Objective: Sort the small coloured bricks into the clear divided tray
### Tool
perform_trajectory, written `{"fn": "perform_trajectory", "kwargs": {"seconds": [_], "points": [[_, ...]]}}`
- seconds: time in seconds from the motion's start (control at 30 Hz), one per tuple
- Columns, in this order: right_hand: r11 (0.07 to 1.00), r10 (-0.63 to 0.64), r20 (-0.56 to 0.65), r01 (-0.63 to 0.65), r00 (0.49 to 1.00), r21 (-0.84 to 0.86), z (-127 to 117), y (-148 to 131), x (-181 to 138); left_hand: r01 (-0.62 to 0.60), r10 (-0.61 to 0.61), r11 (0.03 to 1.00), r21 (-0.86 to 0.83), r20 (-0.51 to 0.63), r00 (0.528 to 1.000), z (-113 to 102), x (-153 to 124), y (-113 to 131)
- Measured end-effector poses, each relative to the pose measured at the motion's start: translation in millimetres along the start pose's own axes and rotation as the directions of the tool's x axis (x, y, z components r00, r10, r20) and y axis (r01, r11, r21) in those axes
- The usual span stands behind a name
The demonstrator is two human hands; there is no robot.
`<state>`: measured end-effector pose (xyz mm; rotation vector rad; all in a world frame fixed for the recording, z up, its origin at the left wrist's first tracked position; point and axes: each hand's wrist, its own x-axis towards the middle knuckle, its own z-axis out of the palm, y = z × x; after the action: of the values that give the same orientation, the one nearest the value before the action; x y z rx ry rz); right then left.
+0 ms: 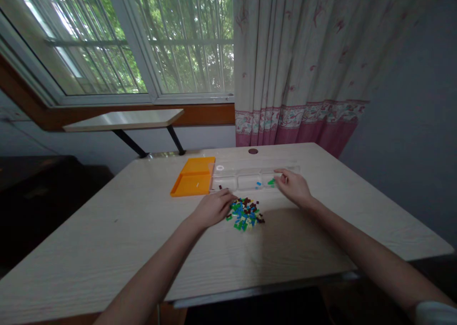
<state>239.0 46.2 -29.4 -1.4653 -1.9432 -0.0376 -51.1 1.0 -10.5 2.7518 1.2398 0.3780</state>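
Observation:
A small heap of tiny plastic building bricks (246,213) in green, blue, brown and pale yellow lies on the table. At its upper left edge rests my left hand (216,207), fingers bent and held together, fingertips touching the bricks; what they may grip is hidden. My right hand (293,186) is over the right part of a clear plastic compartment tray (250,176). Its thumb and fingers are drawn together right beside some green bricks (271,182) in a compartment; I cannot make out anything between them. A blue brick (259,183) lies in the compartment to the left.
An orange two-part tray (193,177) adjoins the clear tray's left end, with a small white piece in it. A few brown bricks (220,187) are near the clear tray's left compartment. A raised shelf (124,119) stands at the back left, and a curtain (285,77) hangs behind the table.

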Motion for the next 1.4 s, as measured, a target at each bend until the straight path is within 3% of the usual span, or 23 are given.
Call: {"fn": "perform_trajectory", "kwargs": {"seconds": [0.13,0.23,0.47,1.13,1.4], "points": [[0.978,-0.178,0.101,0.165,0.979,0.126,6,-21,-9,0.038,-0.038,0.999,0.025,-0.001,0.999,8,3,4],[0.956,-0.259,0.212,0.219,0.942,0.195,16,-39,-17,0.042,-0.043,0.999,0.023,0.007,0.999,12,4,5],[0.959,-0.272,0.362,0.219,0.892,0.182,26,-54,-23,0.01,-0.009,0.999,-0.035,0.005,1.0,14,9,9],[0.929,-0.321,0.338,0.224,0.885,0.295,30,-51,-23,-0.037,0.038,0.996,-0.086,0.016,0.999,18,12,15],[0.898,-0.363,0.291,0.248,0.885,0.364,27,-54,-24,-0.032,0.029,0.997,-0.067,-0.038,0.999,14,11,19]]}}
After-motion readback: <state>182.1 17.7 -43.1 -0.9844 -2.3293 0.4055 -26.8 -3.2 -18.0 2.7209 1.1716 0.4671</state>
